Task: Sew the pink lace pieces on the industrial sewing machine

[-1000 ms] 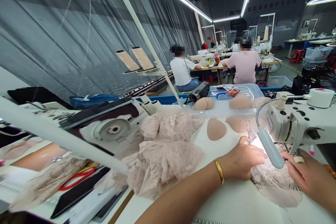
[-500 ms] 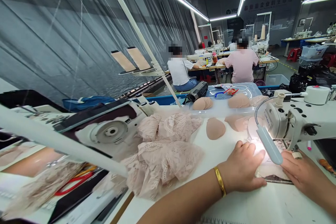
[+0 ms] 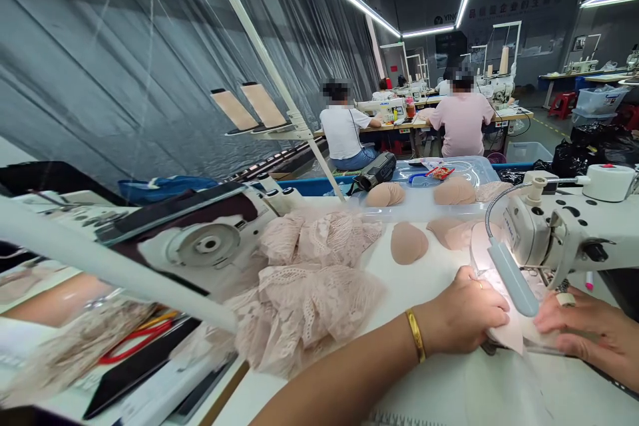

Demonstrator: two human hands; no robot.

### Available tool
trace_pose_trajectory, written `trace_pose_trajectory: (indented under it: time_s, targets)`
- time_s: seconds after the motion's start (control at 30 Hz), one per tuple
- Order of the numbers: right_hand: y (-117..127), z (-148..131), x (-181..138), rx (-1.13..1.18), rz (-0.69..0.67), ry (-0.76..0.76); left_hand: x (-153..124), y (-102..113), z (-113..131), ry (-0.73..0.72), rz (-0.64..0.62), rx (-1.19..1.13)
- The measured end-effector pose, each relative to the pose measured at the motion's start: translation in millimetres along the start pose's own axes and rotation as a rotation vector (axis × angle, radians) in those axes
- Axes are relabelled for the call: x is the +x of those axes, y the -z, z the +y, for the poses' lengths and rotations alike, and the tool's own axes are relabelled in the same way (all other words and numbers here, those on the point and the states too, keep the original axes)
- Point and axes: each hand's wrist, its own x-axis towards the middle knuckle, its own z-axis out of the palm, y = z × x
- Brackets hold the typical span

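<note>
Head view: left hand (image 3: 472,313) is grasping pale fabric (image 3: 508,334), which is lying at near right on the white worktop (image 3: 444,389). Right hand (image 3: 586,327) is touching the fabric's right side; cannot tell whether that grip is clenched or released. Gray lamp (image 3: 514,279) is hanging over the fabric, sewing machine (image 3: 574,226) standing just beyond. Lace pile (image 3: 312,299) is lying left; beige cup (image 3: 409,243) is resting between pile and machine.

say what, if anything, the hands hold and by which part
The left hand holds pale pink fabric by its left side; whether the right hand grips it cannot be told.
</note>
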Motion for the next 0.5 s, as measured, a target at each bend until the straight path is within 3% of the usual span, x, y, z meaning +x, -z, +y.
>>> trace_pose_trajectory:
  time_s: [0.07,0.23,0.5]
  targets:
    - [-8.7,-2.1,5.8,-0.039,0.080,-0.013,0.7,-0.8,-4.6,-0.009,0.013,0.006]
    - [-26.5,-2.7,18.9,-0.314,0.193,0.159,0.8,4.8,-17.2,-0.013,0.030,0.030]
    - [-21.3,-11.4,19.9,-0.456,0.294,0.199,5.5,8.9,-22.0,-0.006,0.015,0.010]
